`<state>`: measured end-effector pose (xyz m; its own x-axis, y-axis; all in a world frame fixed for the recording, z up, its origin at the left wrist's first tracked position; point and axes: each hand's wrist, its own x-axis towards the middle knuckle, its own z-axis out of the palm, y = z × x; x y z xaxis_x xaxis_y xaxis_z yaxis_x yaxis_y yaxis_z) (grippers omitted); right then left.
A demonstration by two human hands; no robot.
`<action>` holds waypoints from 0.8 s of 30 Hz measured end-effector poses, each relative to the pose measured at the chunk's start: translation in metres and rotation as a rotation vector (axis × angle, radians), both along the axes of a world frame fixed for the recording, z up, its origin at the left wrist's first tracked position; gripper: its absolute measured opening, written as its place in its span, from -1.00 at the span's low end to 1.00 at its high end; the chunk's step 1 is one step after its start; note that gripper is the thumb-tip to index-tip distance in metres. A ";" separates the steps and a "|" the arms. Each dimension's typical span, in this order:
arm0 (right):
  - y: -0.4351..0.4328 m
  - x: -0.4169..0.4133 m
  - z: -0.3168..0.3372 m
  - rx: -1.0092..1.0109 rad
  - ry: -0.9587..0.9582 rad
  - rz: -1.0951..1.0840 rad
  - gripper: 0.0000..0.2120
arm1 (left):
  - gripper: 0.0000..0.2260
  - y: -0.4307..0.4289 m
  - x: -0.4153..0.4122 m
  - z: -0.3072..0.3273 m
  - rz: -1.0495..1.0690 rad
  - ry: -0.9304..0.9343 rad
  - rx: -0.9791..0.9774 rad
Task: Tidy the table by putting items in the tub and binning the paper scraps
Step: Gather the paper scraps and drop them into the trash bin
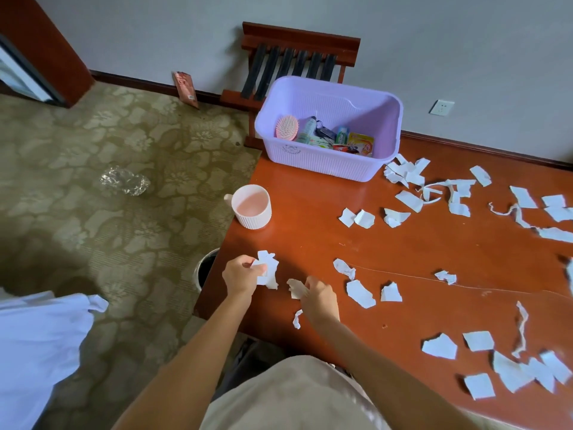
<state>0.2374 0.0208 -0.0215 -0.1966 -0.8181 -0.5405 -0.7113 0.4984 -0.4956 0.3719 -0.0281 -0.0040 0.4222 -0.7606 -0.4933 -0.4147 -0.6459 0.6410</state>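
Observation:
My left hand (242, 274) grips a bunch of white paper scraps (269, 271) near the table's left edge. Just to its right, my right hand (319, 297) pinches another white scrap (296, 288) lying on the red-brown table (310, 243). Several more torn scraps lie scattered across the table, such as one at the right of my right hand (360, 293). The lilac tub (328, 128) stands at the table's far left corner and holds a pink hairbrush (286, 127), bottles and packets. A bin (206, 268) shows partly below the table's left edge.
A white ribbed cup (251, 206) stands near the left table edge in front of the tub. On the patterned carpet lies a crumpled clear plastic bottle (125, 180). A wooden luggage rack (297, 62) stands against the wall. White cloth (37, 346) lies at lower left.

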 end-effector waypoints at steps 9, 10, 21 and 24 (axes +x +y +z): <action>-0.046 -0.027 0.029 -0.165 -0.215 -0.204 -0.63 | -0.68 0.002 0.007 0.010 0.100 0.025 -0.099; -0.049 -0.026 0.035 -0.190 -0.221 -0.187 -0.63 | -0.69 0.002 0.009 0.011 0.111 0.043 -0.115; -0.060 0.088 0.064 -0.236 -0.432 -0.027 -0.88 | -0.91 -0.017 0.106 0.023 0.327 0.177 -0.231; -0.077 0.141 0.053 -0.232 -0.442 -0.086 -0.72 | -0.90 -0.044 0.146 0.016 0.323 0.204 -0.238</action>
